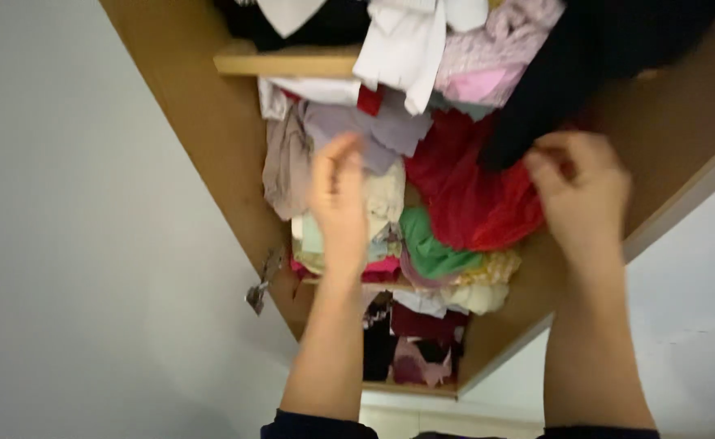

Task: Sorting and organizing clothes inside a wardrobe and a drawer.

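Observation:
Both my arms reach up into an open wooden wardrobe (211,138) stuffed with clothes. My left hand (339,199) rests flat, fingers together, against a heap of pale lilac and cream garments (373,130) on the middle shelf. My right hand (581,191) has its fingers curled at the edge of a crumpled red garment (467,191), just under a hanging black piece of clothing (544,89); whether it pinches the red cloth is blurred. A green cloth (426,244) lies below the red one.
A wooden shelf board (288,63) carries white and pink clothes above. Dark red and black clothes fill the lower shelf (418,345). A metal hinge (260,289) sticks out from the left side panel. White wall lies left and right.

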